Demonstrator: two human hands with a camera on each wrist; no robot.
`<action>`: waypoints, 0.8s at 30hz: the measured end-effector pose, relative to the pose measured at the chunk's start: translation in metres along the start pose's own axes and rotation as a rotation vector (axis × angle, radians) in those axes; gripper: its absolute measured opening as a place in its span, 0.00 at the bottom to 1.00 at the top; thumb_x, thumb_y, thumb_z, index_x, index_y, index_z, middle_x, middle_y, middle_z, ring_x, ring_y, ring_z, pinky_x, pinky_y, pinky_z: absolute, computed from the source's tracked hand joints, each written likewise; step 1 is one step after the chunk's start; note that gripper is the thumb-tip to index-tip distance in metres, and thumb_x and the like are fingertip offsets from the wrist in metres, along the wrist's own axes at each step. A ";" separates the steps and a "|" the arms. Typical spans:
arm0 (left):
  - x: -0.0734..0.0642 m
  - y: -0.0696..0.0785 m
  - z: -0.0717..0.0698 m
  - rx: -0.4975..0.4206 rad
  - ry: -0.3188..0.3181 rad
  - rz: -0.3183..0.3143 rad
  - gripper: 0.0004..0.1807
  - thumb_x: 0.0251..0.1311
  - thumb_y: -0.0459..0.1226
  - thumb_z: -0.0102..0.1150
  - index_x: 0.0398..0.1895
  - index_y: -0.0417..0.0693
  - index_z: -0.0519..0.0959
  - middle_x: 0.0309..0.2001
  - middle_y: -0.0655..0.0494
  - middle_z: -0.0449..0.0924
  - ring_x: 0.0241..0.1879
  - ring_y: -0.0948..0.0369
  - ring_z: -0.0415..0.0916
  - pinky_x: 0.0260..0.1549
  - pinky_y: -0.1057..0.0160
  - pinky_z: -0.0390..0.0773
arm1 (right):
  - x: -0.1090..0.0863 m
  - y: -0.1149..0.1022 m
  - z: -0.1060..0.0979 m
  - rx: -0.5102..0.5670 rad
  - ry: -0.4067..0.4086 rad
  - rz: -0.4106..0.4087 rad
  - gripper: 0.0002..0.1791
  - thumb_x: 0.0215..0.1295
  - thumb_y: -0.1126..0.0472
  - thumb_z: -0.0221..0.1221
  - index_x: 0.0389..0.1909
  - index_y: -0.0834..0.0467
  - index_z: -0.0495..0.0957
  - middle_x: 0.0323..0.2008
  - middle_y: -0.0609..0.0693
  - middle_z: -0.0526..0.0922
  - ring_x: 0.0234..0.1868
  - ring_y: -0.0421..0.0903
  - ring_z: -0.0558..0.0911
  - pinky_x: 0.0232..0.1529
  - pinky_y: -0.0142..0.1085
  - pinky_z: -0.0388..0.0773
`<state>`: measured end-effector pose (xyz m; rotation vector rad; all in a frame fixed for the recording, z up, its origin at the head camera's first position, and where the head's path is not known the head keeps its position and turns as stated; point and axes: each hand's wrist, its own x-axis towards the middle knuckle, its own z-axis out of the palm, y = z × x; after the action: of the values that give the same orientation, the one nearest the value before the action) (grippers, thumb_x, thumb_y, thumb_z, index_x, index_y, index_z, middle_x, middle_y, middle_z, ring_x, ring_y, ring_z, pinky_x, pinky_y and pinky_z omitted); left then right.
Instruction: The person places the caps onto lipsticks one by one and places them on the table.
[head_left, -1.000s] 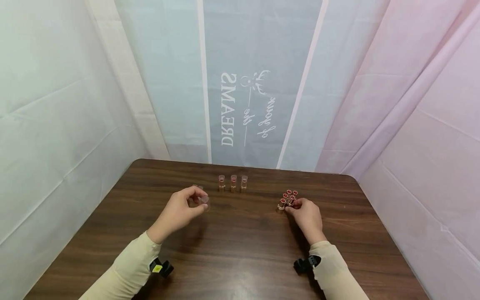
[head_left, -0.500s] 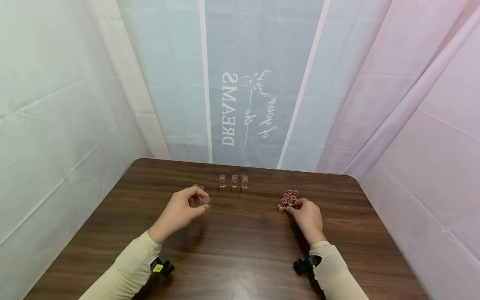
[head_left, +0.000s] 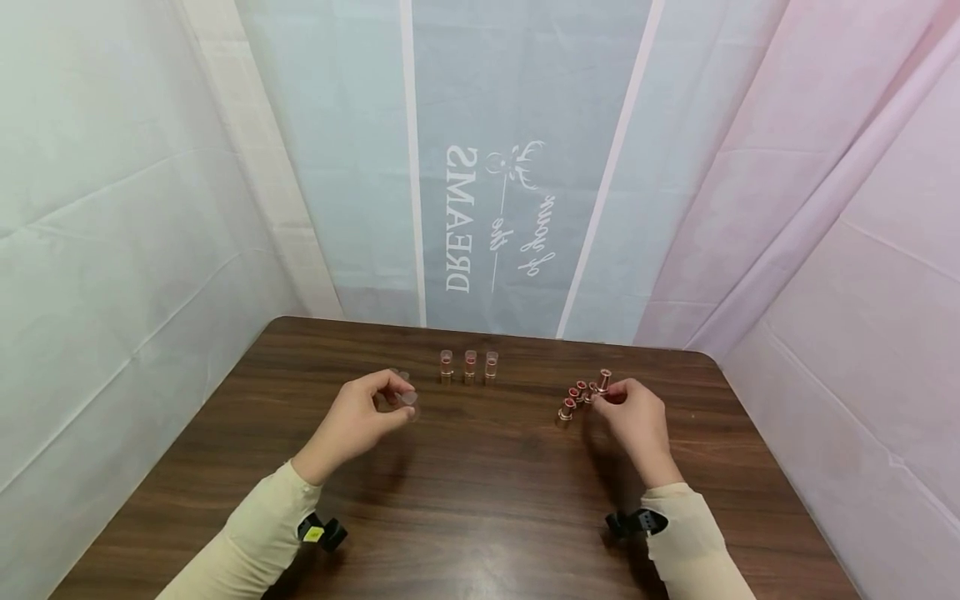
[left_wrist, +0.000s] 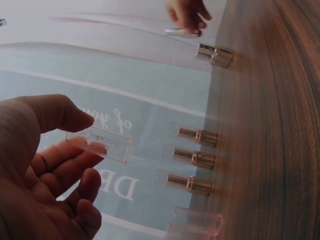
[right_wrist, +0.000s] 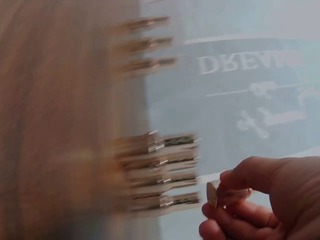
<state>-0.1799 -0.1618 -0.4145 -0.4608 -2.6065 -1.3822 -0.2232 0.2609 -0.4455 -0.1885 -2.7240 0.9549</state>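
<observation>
Three hanging fabric walls [head_left: 345, 167] box in the scene: white on the left, pale grey-blue with white stripes at the back, pinkish white on the right. Back one carries flipped white lettering [head_left: 459, 221], DREAMS being the biggest word. Below it, dark brown wood-grain table [head_left: 487, 492], far corners rounded. Two cream long sleeves [head_left: 243, 533] come in from the near side, each with a black wrist-worn device [head_left: 636, 523]; the left one has a yellow patch. Left hand [head_left: 356, 425] is over the table left of centre, ring and little fingers loosely curled. Right hand [head_left: 637, 421] is right of centre. Between them, farther back: row of three upright gold tubes under clear caps [head_left: 470, 368], spaced slightly apart. Beside the right hand: cluster of four uncapped gold tubes with red tops [head_left: 575, 395], upright, close together; blurred in the right wrist view. Single uncapped gold metallic tube [head_left: 603, 381] is pinched between right thumb and fingers, up off the table by the cluster. Clear plastic cap with pinkish edges [left_wrist: 111, 145], dark print, "avocado" readable, is clamped between left thumb and fingertips above the table. Loose clear cap [left_wrist: 196, 220] stands behind the left hand; can't tell if a second is with it.
</observation>
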 end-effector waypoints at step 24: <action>0.001 -0.001 0.010 0.008 -0.047 -0.020 0.10 0.58 0.44 0.76 0.39 0.62 0.83 0.37 0.65 0.82 0.37 0.59 0.76 0.33 0.63 0.77 | -0.066 -0.087 0.037 0.387 -0.153 -0.418 0.11 0.56 0.60 0.76 0.39 0.48 0.85 0.35 0.40 0.86 0.32 0.39 0.82 0.37 0.34 0.82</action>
<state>-0.1812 -0.1539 -0.4202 -0.4725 -2.6600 -1.3826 -0.1733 0.1575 -0.4315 0.5208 -2.4846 1.3692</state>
